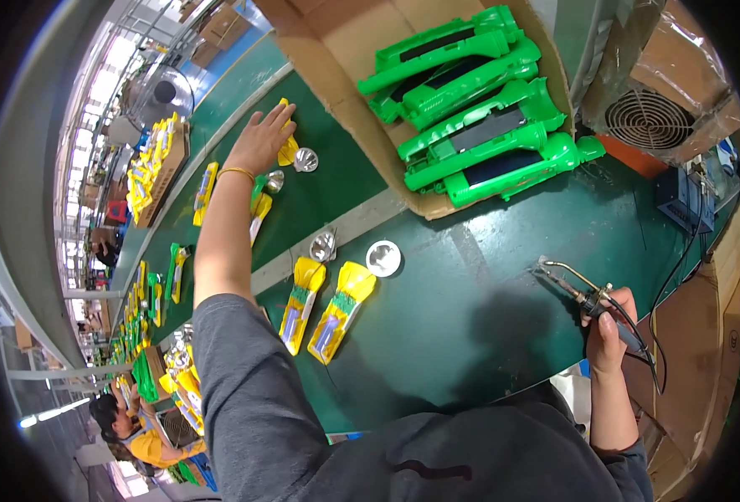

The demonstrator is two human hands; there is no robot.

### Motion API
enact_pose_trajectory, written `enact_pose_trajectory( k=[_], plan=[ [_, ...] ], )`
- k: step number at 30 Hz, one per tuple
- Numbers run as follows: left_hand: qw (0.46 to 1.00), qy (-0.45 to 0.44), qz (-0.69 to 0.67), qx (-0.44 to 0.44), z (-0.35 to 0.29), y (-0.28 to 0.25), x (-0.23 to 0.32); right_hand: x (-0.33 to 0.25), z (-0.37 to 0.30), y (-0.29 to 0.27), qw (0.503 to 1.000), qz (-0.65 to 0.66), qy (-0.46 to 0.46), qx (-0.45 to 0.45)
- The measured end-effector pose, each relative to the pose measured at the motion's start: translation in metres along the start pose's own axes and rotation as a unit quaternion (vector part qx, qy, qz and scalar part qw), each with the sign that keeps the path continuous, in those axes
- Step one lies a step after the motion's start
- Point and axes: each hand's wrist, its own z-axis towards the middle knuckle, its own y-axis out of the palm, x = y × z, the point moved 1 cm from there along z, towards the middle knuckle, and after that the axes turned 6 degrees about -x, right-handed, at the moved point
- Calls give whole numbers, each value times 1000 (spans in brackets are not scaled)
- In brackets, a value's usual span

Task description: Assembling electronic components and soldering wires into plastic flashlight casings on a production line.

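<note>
Left hand [261,142] is stretched far forward, fingers laid over a yellow casing [288,152] at the far side of the green worktop [429,335]; can't tell whether they've closed on it, since the hand covers most of the part. A shiny cup [305,160] sits just beside that casing, on its right. Right hand [611,326] is wrapped around a soldering iron [592,304], tip angled up and to the left over the worktop (thin brass-coloured tube along it, black cable looping off to the right). Nearer the person, two more yellow casings, a left one [301,305] and a right one [342,311], lie side by side and tilted, each with a green board and a purple cell inside. Shiny cups at their far ends, one silver cup [323,246] and one white-faced cup [383,258]. Open cardboard box [349,113] beyond, with a row of green casings [479,125] in it. Blue box [684,201] at far right, co-worker in yellow [148,448] at lower left.
</note>
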Motion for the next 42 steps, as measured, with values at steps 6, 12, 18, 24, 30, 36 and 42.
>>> enact_pose_trajectory(
  k=[6,12,18,24,30,36,42],
  plan=[
    [962,66,-213,154,-76,-132,46,0,-2,-5,998,60,-23,-20],
    [900,46,-432,28,-148,-262,215,-5,0,-7,995,97,-36,11],
    [857,-29,-514,26,-138,-255,335,-38,-21,27,988,149,-8,-45],
    [816,-60,-534,214,-168,-280,336,-43,-57,73,967,196,116,-115],
    [660,-370,-629,181,-236,-233,353,-16,-59,95,981,120,112,-100],
    [731,-219,-600,241,-186,-226,342,-9,-56,94,982,110,123,-88],
    [766,-92,-588,244,-171,-236,344,-7,-54,97,977,152,134,-71]
  ],
)
